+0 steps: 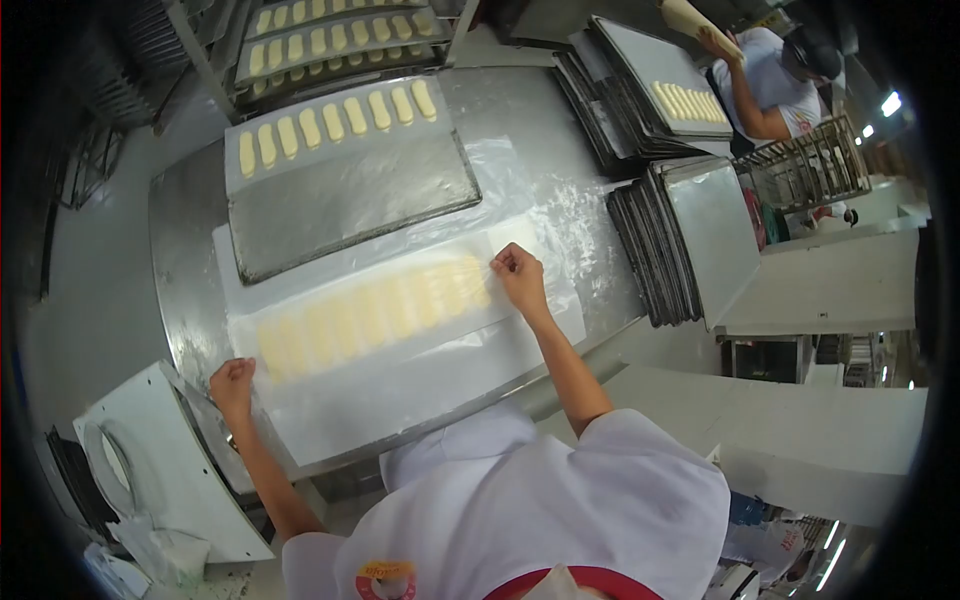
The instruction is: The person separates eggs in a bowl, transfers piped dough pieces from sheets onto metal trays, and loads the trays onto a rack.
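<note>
A white sheet of baking paper [400,338] stretches between my two hands over the metal table. A row of pale yellow batter strips [375,310] shows on or through it, blurred; I cannot tell which. At the sheet's left end, my left hand [232,388] is closed in a pinch on its edge. My right hand [520,280] pinches the edge at the right end, close to the last strip. Just beyond the sheet lies a flat metal baking tray [350,205]. Along its far side, several sharper yellow strips [332,122] rest on paper.
A rack [345,45] with filled trays stands at the far side. Stacked trays [675,245] are on the right, and another stack [640,80] sits behind them. A co-worker [775,85] holds a piping bag there. White smears mark the metal table [590,235].
</note>
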A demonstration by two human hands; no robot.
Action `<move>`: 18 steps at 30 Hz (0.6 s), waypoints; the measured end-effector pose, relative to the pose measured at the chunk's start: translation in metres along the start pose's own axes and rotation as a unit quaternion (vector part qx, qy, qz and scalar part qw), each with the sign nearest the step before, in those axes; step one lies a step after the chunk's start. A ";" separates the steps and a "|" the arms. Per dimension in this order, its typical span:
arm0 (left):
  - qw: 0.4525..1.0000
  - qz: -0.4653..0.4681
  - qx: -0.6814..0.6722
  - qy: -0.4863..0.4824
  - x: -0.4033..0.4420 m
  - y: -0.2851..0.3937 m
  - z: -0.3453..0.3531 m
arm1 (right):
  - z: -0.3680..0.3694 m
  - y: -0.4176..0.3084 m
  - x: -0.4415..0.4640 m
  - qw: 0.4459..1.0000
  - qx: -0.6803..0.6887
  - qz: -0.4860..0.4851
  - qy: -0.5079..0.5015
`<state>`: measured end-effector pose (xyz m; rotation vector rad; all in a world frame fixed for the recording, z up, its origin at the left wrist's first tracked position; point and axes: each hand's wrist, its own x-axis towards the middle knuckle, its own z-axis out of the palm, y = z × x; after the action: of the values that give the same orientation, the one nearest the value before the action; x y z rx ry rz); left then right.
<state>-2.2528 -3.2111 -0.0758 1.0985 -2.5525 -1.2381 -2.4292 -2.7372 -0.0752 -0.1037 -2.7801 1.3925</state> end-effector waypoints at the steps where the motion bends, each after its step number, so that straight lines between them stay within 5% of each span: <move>1: 1.000 0.007 -0.001 -0.001 0.001 0.002 0.001 | -0.001 -0.001 0.001 1.000 0.002 0.000 0.007; 4: 1.000 -0.021 0.009 -0.009 0.003 0.018 0.002 | -0.004 -0.010 0.003 0.998 -0.055 0.003 0.002; 6: 0.994 0.104 -0.033 0.010 0.007 0.024 0.001 | 0.002 -0.009 0.010 0.993 -0.091 -0.066 0.038; 10: 0.985 0.159 -0.020 0.069 0.028 0.022 0.010 | 0.014 0.005 0.030 0.998 0.046 -0.033 0.007; 18: 0.978 0.054 -0.202 0.014 0.012 0.004 -0.003 | -0.026 -0.014 0.005 0.966 0.232 0.071 -0.090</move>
<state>-2.2630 -3.2192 -0.0739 0.8675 -2.1653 -1.6018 -2.4337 -2.7242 -0.0487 -0.1720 -2.5271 2.1465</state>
